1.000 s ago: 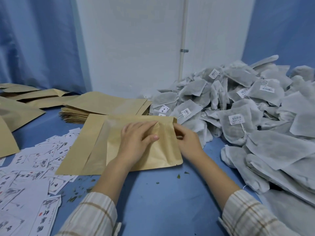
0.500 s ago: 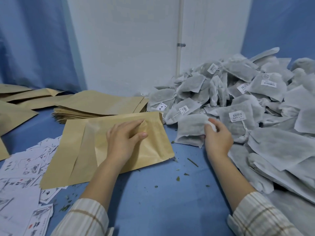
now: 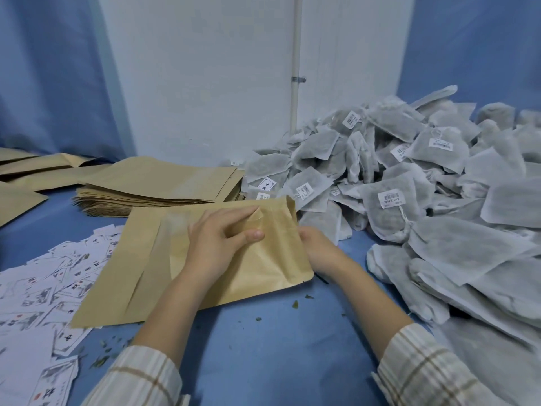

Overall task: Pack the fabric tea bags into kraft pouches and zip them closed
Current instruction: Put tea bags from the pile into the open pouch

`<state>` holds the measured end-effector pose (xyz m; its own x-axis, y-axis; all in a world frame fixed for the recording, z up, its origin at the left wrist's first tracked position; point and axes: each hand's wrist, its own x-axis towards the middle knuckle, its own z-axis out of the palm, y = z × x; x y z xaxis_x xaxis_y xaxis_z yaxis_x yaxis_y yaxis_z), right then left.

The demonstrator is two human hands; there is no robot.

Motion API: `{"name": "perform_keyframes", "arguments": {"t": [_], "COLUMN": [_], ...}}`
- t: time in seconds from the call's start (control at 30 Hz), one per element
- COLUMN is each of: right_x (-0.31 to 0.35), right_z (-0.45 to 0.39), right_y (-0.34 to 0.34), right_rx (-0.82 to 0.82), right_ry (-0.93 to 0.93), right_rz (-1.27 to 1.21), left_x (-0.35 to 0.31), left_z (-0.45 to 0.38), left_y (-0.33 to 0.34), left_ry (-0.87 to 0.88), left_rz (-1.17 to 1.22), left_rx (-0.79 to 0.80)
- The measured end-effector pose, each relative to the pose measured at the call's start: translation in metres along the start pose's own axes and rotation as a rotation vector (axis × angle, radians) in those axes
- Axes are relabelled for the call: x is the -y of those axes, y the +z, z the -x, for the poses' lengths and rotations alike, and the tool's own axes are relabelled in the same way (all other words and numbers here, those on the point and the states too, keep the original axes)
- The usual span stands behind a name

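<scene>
A kraft pouch (image 3: 263,271) lies on the blue table with its mouth facing right, on top of another flat pouch (image 3: 117,273). My left hand (image 3: 216,244) presses on it and pinches the upper layer near the mouth, lifting it. My right hand (image 3: 322,250) is at the mouth, with its fingertips hidden inside the pouch. A grey fabric tea bag (image 3: 322,221) sits right behind that hand at the pouch edge, and the hand seems to hold it. A large heap of fabric tea bags (image 3: 439,200) with barcode tags fills the right side.
A stack of empty kraft pouches (image 3: 152,189) lies behind the working pouch, with more pouches (image 3: 17,200) at far left. Printed paper labels (image 3: 44,282) are scattered at left. Tea crumbs (image 3: 295,303) dot the table. A white wall with a pipe (image 3: 295,83) stands behind.
My right hand went to the heap, gripped a tea bag, then came back to the pouch mouth. My left hand stayed on the pouch and raised its upper layer.
</scene>
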<state>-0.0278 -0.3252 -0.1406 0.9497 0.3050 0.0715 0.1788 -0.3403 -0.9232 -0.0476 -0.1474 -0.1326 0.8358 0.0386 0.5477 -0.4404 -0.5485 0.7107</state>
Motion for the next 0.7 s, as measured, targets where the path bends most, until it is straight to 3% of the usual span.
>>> {"name": "perform_keyframes", "arguments": {"t": [0.07,0.1,0.13,0.2,0.23,0.27,0.33,0.37,0.43,0.57,0.7], "right_x": [0.001,0.002,0.000,-0.011,-0.017,-0.026,-0.040,-0.046,-0.051,-0.049,-0.039], "right_z": [-0.001,-0.001,-0.003,-0.008,-0.009,-0.009,-0.009,-0.010,-0.011,-0.011,-0.005], "right_y": [-0.004,-0.005,-0.008,-0.018,-0.024,-0.030,-0.035,-0.034,-0.031,-0.031,-0.036], "right_rx": [0.141,0.104,-0.019,-0.449,-0.619,-0.684,-0.606,-0.548,-0.529,-0.699,-0.663], "right_ry": [0.019,0.003,-0.031,-0.076,-0.018,0.097,0.287,0.296,0.181,0.003,0.011], "right_rz": [0.211,0.237,0.241,0.402,0.555,0.655,0.673,0.652,0.562,0.274,-0.499], "left_x": [0.001,0.001,0.002,0.004,0.005,0.006,0.007,0.007,0.008,0.012,0.014], "left_z": [0.001,0.000,-0.001,-0.003,-0.004,-0.004,-0.004,-0.004,-0.003,-0.003,-0.003], "left_y": [0.000,-0.001,-0.003,-0.004,-0.005,-0.005,-0.005,-0.004,-0.003,-0.005,-0.007], "left_ry": [0.005,0.000,-0.008,-0.030,-0.039,-0.045,-0.048,-0.046,-0.044,-0.061,-0.081], "left_rz": [0.002,-0.004,-0.021,-0.072,-0.089,-0.101,-0.120,-0.129,-0.147,-0.177,-0.166], "left_rx": [0.019,0.015,-0.001,-0.055,-0.079,-0.092,-0.091,-0.083,-0.062,-0.055,-0.074]}}
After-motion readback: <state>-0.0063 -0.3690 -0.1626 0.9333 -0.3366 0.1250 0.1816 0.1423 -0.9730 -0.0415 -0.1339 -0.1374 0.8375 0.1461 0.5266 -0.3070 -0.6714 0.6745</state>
